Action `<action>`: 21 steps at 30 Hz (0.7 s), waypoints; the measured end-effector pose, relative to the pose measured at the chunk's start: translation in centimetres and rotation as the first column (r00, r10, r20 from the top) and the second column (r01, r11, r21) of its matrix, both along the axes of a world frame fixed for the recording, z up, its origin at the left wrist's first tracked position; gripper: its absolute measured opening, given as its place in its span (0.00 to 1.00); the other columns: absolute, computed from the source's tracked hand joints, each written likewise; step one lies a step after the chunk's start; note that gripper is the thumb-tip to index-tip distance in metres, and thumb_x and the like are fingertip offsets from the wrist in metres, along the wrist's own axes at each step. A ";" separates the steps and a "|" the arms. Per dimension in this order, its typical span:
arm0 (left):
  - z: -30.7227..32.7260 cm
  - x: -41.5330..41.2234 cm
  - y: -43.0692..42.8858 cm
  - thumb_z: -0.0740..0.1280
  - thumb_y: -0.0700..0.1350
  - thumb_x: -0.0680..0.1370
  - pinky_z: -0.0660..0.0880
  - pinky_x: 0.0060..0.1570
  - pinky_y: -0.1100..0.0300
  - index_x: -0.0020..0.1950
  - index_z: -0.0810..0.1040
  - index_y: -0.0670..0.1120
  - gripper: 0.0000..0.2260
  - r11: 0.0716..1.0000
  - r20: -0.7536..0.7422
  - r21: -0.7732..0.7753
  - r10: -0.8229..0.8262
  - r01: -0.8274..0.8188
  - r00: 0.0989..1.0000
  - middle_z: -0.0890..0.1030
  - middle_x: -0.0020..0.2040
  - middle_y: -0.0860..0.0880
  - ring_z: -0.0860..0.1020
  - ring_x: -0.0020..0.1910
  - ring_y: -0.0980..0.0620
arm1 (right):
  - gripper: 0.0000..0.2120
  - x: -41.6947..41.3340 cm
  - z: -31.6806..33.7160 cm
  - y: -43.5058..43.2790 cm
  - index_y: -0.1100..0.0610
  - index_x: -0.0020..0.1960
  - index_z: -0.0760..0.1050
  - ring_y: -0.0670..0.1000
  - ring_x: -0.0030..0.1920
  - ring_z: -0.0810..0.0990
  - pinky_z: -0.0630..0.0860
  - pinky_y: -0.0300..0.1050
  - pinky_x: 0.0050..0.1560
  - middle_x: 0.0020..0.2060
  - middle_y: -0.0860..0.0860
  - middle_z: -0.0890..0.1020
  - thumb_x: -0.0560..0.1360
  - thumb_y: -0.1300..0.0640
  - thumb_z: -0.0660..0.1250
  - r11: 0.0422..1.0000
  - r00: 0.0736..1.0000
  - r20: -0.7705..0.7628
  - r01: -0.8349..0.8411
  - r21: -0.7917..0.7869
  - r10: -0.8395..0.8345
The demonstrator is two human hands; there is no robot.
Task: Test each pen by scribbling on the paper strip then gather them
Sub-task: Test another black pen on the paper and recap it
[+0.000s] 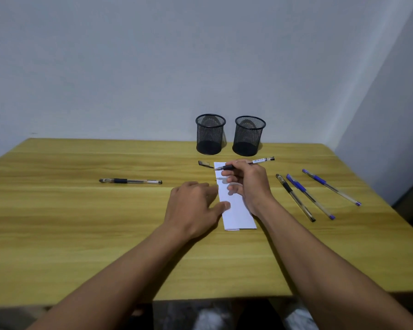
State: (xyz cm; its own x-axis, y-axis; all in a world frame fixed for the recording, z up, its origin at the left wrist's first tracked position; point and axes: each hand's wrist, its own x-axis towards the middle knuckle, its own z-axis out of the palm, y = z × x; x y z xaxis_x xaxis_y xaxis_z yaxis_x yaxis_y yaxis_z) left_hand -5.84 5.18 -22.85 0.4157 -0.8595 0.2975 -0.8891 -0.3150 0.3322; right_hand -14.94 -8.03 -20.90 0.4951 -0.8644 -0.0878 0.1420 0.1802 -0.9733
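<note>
A white paper strip lies lengthwise on the wooden table. My right hand grips an uncapped black pen, its tip touching the strip's far end. Its black cap rests just left of the strip's far corner. My left hand lies flat on the table, thumb and fingertips pressing the strip's left edge. A capped black pen lies alone to the left. On the right lie a black pen and two blue pens, all capped.
Two black mesh pen cups stand side by side at the table's back edge against the grey wall. The table's front edge is near my elbows, and its right edge runs close to a corner of the room.
</note>
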 end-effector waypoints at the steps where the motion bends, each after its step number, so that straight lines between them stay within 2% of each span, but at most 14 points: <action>1: 0.1 -0.3 0.1 0.61 0.67 0.74 0.69 0.50 0.54 0.49 0.83 0.51 0.22 1.000 0.011 0.022 -0.008 0.007 1.000 0.83 0.48 0.53 0.77 0.54 0.50 | 0.09 0.0 -0.1 -0.1 0.62 0.45 0.81 0.50 0.30 0.78 0.75 0.42 0.28 0.35 0.57 0.85 0.80 0.61 0.65 1.000 1.000 -0.009 -0.003 -0.007 0.002; 4: 0.3 -0.6 0.2 0.63 0.67 0.74 0.68 0.57 0.52 0.56 0.84 0.53 0.22 0.999 0.003 0.052 0.017 -0.017 1.000 0.83 0.58 0.51 0.75 0.63 0.49 | 0.08 -0.4 0.1 -0.3 0.62 0.44 0.82 0.52 0.32 0.78 0.76 0.43 0.29 0.34 0.56 0.84 0.80 0.61 0.67 0.996 0.998 -0.061 -0.027 -0.082 0.022; 7: 0.0 -0.7 0.3 0.63 0.67 0.74 0.66 0.62 0.49 0.60 0.82 0.56 0.22 0.998 -0.006 0.058 0.021 -0.021 1.000 0.79 0.67 0.53 0.71 0.69 0.48 | 0.07 -1.2 -0.2 -0.6 0.65 0.46 0.80 0.53 0.32 0.78 0.78 0.49 0.32 0.33 0.58 0.82 0.77 0.60 0.71 0.947 0.966 -0.260 -0.075 -0.312 -0.009; 9: -0.2 -0.6 0.4 0.62 0.68 0.75 0.65 0.64 0.49 0.63 0.81 0.58 0.23 0.998 -0.015 0.067 0.023 -0.022 1.000 0.76 0.70 0.53 0.70 0.72 0.49 | 0.07 -1.6 -0.7 -0.7 0.63 0.44 0.80 0.54 0.31 0.80 0.80 0.53 0.33 0.32 0.58 0.84 0.76 0.59 0.71 0.895 0.926 -0.374 -0.120 -0.430 -0.055; 11: -0.3 -0.6 0.5 0.62 0.68 0.75 0.65 0.67 0.49 0.65 0.79 0.58 0.24 0.997 -0.026 0.074 0.028 -0.026 0.999 0.75 0.72 0.53 0.69 0.73 0.49 | 0.08 -1.8 -1.4 -0.6 0.60 0.40 0.78 0.54 0.29 0.80 0.78 0.55 0.33 0.31 0.58 0.84 0.76 0.58 0.71 0.878 0.914 -0.401 -0.145 -0.457 -0.057; 14: -0.3 -0.7 0.5 0.61 0.67 0.76 0.66 0.68 0.48 0.66 0.79 0.57 0.23 0.997 -0.020 0.071 0.012 -0.011 1.000 0.77 0.70 0.51 0.69 0.73 0.48 | 0.10 -1.7 -1.8 -0.6 0.56 0.38 0.78 0.50 0.29 0.80 0.77 0.52 0.35 0.30 0.54 0.84 0.77 0.56 0.72 0.878 0.921 -0.387 -0.146 -0.456 -0.047; 17: 0.0 -0.7 0.7 0.61 0.65 0.78 0.66 0.69 0.48 0.66 0.79 0.56 0.22 0.997 -0.029 0.074 -0.007 0.009 1.000 0.78 0.68 0.49 0.69 0.73 0.47 | 0.09 -1.5 -1.9 -0.5 0.55 0.39 0.79 0.53 0.35 0.85 0.84 0.61 0.42 0.31 0.51 0.85 0.77 0.54 0.72 0.872 0.912 -0.407 -0.157 -0.464 -0.052; 21: 0.4 -0.6 1.0 0.61 0.64 0.78 0.65 0.72 0.46 0.70 0.76 0.56 0.23 0.995 -0.044 0.100 -0.012 0.016 0.999 0.73 0.73 0.51 0.66 0.76 0.48 | 0.09 -1.5 -1.9 -0.4 0.55 0.39 0.80 0.55 0.37 0.86 0.83 0.65 0.45 0.31 0.51 0.85 0.76 0.54 0.72 0.851 0.899 -0.434 -0.186 -0.492 -0.054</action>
